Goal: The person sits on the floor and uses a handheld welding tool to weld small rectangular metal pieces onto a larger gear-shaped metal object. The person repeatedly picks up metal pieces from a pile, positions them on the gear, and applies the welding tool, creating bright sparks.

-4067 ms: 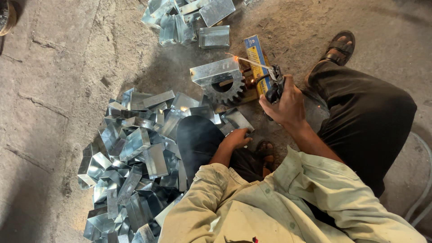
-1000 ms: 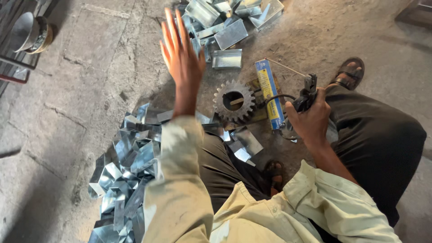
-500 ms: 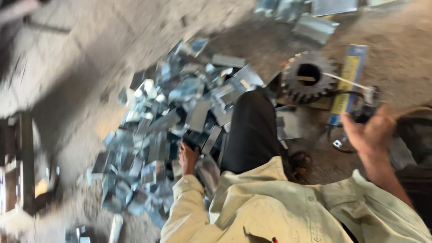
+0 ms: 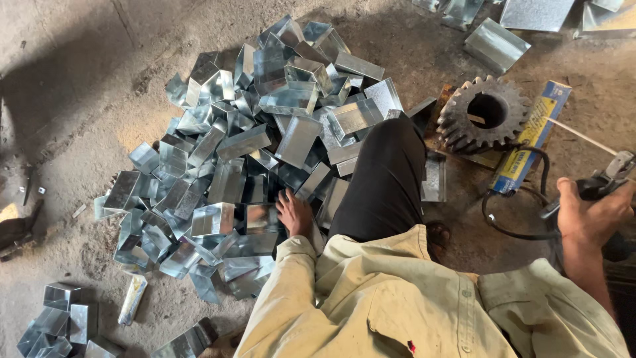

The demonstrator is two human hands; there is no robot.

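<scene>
Since a second ago our left hand (image 4: 293,213) has dropped from its raised, open-palmed pose above the gear and now lies on the pile of bent metal pieces (image 4: 265,139) beside our left knee (image 4: 387,176). Its fingers (image 4: 283,199) are slightly spread, tips touching a shiny folded piece (image 4: 262,217); we cannot tell whether they pinch it. Our right hand (image 4: 589,215) stays wrapped around the dark welding holder (image 4: 606,180), fingers pressed together on its grip, a thin rod (image 4: 580,134) sticking out toward the gear. That toothed steel gear (image 4: 485,114) sits on the floor (image 4: 73,86), just beside a blue and yellow box (image 4: 533,136). A black cable (image 4: 513,229) loops between box and hand.
</scene>
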